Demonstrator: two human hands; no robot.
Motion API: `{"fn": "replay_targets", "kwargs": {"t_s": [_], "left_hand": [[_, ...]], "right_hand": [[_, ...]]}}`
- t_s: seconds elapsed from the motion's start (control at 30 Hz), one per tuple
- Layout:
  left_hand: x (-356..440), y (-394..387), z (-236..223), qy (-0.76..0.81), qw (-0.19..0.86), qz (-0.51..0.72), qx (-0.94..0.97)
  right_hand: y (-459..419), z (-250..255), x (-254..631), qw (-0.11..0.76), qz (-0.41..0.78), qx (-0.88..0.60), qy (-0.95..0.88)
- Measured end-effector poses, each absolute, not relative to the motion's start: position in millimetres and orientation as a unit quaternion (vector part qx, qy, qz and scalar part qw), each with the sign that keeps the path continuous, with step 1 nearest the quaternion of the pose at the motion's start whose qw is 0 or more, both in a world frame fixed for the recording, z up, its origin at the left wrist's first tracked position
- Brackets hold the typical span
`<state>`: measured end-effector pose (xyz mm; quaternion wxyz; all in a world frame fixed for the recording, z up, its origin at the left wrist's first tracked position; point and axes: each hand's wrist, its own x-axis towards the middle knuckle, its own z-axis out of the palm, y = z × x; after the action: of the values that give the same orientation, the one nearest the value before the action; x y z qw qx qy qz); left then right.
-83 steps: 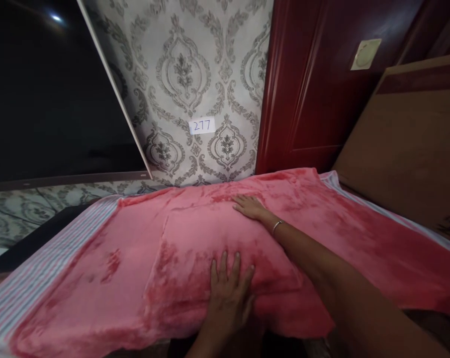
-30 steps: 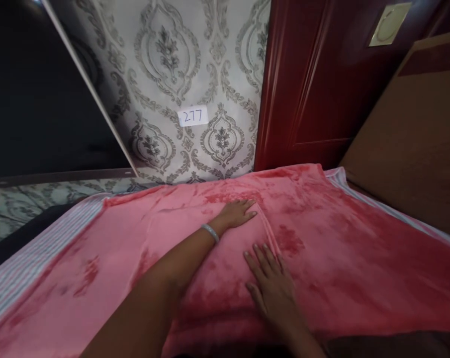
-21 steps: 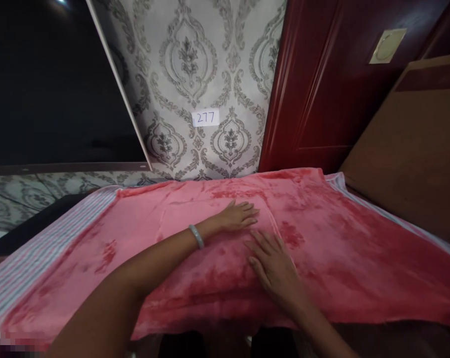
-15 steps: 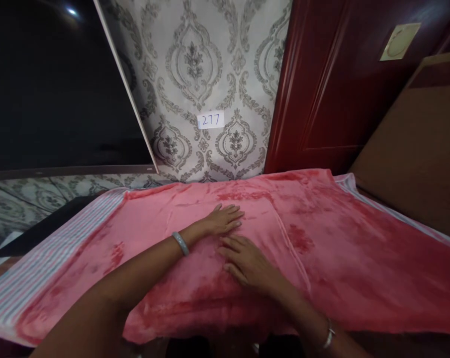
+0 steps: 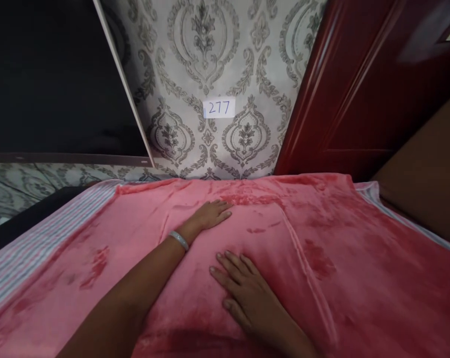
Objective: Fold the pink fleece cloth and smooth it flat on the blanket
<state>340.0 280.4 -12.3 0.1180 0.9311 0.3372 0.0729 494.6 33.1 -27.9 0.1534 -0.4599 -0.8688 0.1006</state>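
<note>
A pink plush cloth (image 5: 262,231), laid out in the middle, has a seam or fold line down its right side. My left hand (image 5: 210,215) lies flat near its far edge, palm down with fingers stretched to the right. Nearer to me, my right hand (image 5: 243,288) rests on the same cloth with its fingers spread. Neither hand grips anything. Around and under this piece spreads a larger pink plush blanket (image 5: 377,278). A striped cloth (image 5: 56,238) shows along the left side, under the blanket's edge.
A dark television screen (image 5: 60,84) stands at the back left. Behind the blanket is a patterned wall (image 5: 206,44) with a paper label (image 5: 219,107) reading 277. Dark red wood panelling (image 5: 344,99) rises at the right, beside a brown board or box (image 5: 429,169).
My view has moved closer to the cloth. The left hand has shifted slightly left, the right hand nearer to me, so the gap between them has widened.
</note>
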Motion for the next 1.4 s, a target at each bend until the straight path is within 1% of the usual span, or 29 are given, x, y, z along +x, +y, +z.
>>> {"fn": "replay_targets", "kwargs": {"t_s": [0.17,0.3,0.37,0.47,0.6,0.67,0.73,0.9,1.13,1.3,1.4], "left_hand": [[341,272,-11,0.330,0.091,0.077,0.936],[342,256,6,0.354,0.030,0.078,0.931],[337,243,16,0.358,0.019,0.075,0.931],[317,220,29,0.326,0.061,0.072,0.941],[283,203,35,0.291,0.135,0.065,0.945],[270,203,33,0.309,0.140,0.052,0.939],[260,207,26,0.336,0.123,0.033,0.933],[247,224,6,0.394,0.085,0.045,0.914],[228,263,-7,0.464,0.121,0.071,0.875],[227,271,-18,0.468,0.111,0.093,0.872],[232,261,-10,0.479,0.087,0.073,0.871]], "right_hand": [[34,-31,494,0.155,0.097,-0.463,-0.867],[34,-24,494,0.146,0.118,-0.469,-0.863],[33,-15,493,0.134,0.136,-0.474,-0.859],[35,5,485,0.136,0.148,-0.457,-0.866],[50,25,452,0.161,0.149,-0.369,-0.903],[61,23,435,0.163,0.144,-0.328,-0.919],[69,13,422,0.152,0.144,-0.308,-0.928],[72,-9,417,0.126,0.165,-0.314,-0.926],[73,-8,421,0.128,0.171,-0.316,-0.924],[75,-12,421,0.132,0.159,-0.318,-0.925],[75,-15,421,0.129,0.154,-0.322,-0.925]]}}
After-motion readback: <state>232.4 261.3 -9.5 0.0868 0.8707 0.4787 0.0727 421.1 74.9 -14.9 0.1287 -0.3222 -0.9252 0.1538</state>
